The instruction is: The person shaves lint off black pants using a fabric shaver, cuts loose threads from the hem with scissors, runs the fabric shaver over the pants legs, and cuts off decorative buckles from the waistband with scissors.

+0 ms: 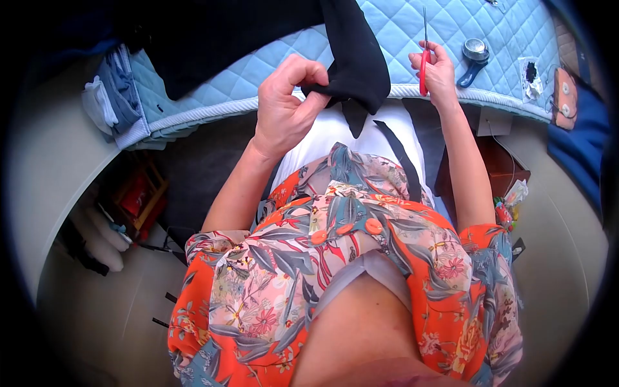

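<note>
Black fabric (238,39) spreads over the light blue quilted cover, and one end of it hangs over the front edge toward my lap. My left hand (291,97) is closed, pinching a fold of this fabric between thumb and fingers. To the right, my right hand (437,74) grips a pair of scissors (423,68) with red handles. Their blades point away from me and look closed, apart from the fabric. A narrow black strip (400,151) lies across my white trousers (329,132).
The quilted cover (412,32) bears a round metal-topped object with a blue strap (475,58), a small white packet with black bits (531,79) and a tan pad (565,100). Folded cloths (116,90) sit at its left end. A brown box (496,164) stands below right.
</note>
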`<move>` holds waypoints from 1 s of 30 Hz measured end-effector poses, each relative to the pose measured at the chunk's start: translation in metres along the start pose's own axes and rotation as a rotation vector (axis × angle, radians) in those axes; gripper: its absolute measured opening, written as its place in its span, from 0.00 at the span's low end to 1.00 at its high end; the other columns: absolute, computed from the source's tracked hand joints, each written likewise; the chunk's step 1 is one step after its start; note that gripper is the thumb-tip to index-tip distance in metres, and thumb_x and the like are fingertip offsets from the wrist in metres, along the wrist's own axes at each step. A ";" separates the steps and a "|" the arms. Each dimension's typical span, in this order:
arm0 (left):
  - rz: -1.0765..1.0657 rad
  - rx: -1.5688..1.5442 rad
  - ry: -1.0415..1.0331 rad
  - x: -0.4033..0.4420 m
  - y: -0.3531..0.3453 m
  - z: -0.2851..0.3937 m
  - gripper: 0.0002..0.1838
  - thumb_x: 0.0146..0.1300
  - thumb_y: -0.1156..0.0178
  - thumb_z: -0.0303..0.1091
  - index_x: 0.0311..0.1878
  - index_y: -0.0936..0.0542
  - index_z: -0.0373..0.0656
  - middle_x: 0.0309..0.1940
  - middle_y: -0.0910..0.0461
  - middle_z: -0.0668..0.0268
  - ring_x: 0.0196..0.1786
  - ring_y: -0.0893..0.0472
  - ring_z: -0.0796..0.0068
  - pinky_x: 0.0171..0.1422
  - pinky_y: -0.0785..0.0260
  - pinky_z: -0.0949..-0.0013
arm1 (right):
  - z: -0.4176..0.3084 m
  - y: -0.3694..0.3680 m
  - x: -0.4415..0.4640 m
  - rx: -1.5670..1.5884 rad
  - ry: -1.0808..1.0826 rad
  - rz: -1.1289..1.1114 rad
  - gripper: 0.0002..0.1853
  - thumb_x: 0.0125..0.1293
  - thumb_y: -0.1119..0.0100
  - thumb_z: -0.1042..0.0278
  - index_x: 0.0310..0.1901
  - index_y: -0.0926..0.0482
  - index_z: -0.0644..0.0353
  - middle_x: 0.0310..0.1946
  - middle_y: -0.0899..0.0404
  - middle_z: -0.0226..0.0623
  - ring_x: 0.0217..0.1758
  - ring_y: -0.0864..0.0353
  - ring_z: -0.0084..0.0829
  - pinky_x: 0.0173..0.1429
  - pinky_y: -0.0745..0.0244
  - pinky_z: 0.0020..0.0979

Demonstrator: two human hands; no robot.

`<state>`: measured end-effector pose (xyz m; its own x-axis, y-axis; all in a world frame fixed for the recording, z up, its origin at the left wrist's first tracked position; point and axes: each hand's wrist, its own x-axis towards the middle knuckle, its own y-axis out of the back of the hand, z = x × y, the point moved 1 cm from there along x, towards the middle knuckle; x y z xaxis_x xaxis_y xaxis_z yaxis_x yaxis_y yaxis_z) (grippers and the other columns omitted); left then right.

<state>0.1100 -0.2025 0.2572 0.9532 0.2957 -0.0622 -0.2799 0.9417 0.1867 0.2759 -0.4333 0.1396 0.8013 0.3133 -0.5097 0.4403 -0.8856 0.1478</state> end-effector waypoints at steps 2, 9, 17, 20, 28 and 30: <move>0.092 -0.108 0.065 -0.001 -0.008 0.001 0.07 0.56 0.40 0.18 0.35 0.26 0.39 0.31 0.27 0.72 0.34 0.28 0.85 0.40 0.34 0.80 | 0.045 0.022 0.043 -0.438 0.074 0.159 0.25 0.53 0.33 0.62 0.53 0.27 0.58 0.32 0.20 0.34 0.33 0.21 0.28 0.39 0.27 0.28; 0.207 -0.448 0.238 -0.013 -0.013 -0.001 0.08 0.63 0.46 0.20 0.46 0.29 0.37 0.36 0.24 0.70 0.40 0.25 0.87 0.45 0.33 0.83 | 0.065 0.045 0.091 -1.037 0.039 0.343 0.25 0.56 0.42 0.54 0.55 0.29 0.52 0.40 0.19 0.42 0.47 0.20 0.45 0.52 0.28 0.41; 0.202 -0.620 0.316 -0.018 -0.007 -0.002 0.15 0.66 0.50 0.21 0.56 0.30 0.34 0.47 0.22 0.62 0.51 0.23 0.78 0.59 0.34 0.75 | 0.047 0.048 0.097 -1.360 -0.108 -0.007 0.20 0.60 0.45 0.58 0.54 0.28 0.53 0.47 0.21 0.47 0.52 0.23 0.50 0.56 0.29 0.45; 0.202 -0.653 0.323 -0.016 -0.009 0.001 0.13 0.66 0.49 0.22 0.53 0.29 0.35 0.45 0.22 0.64 0.47 0.23 0.81 0.55 0.32 0.77 | 0.026 0.047 0.100 -1.337 0.053 -0.089 0.17 0.60 0.44 0.61 0.50 0.24 0.56 0.44 0.20 0.45 0.49 0.21 0.47 0.53 0.28 0.43; 0.168 -0.650 0.311 -0.013 -0.013 0.004 0.12 0.66 0.48 0.23 0.52 0.29 0.35 0.44 0.22 0.65 0.46 0.23 0.82 0.53 0.30 0.79 | -0.107 -0.046 -0.016 -0.373 0.669 -0.412 0.08 0.63 0.39 0.70 0.43 0.18 0.60 0.32 0.19 0.28 0.31 0.23 0.18 0.37 0.26 0.18; 0.164 -0.639 0.300 -0.010 -0.017 0.007 0.12 0.66 0.47 0.23 0.53 0.29 0.34 0.44 0.22 0.65 0.46 0.23 0.82 0.53 0.30 0.78 | -0.114 -0.050 -0.021 -0.467 0.747 -0.371 0.07 0.62 0.38 0.70 0.41 0.18 0.60 0.32 0.19 0.29 0.30 0.23 0.19 0.36 0.26 0.19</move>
<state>0.1061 -0.2224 0.2611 0.8465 0.3864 -0.3664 -0.5163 0.7640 -0.3871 0.2834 -0.3567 0.2392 0.5586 0.8275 0.0573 0.7059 -0.5105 0.4911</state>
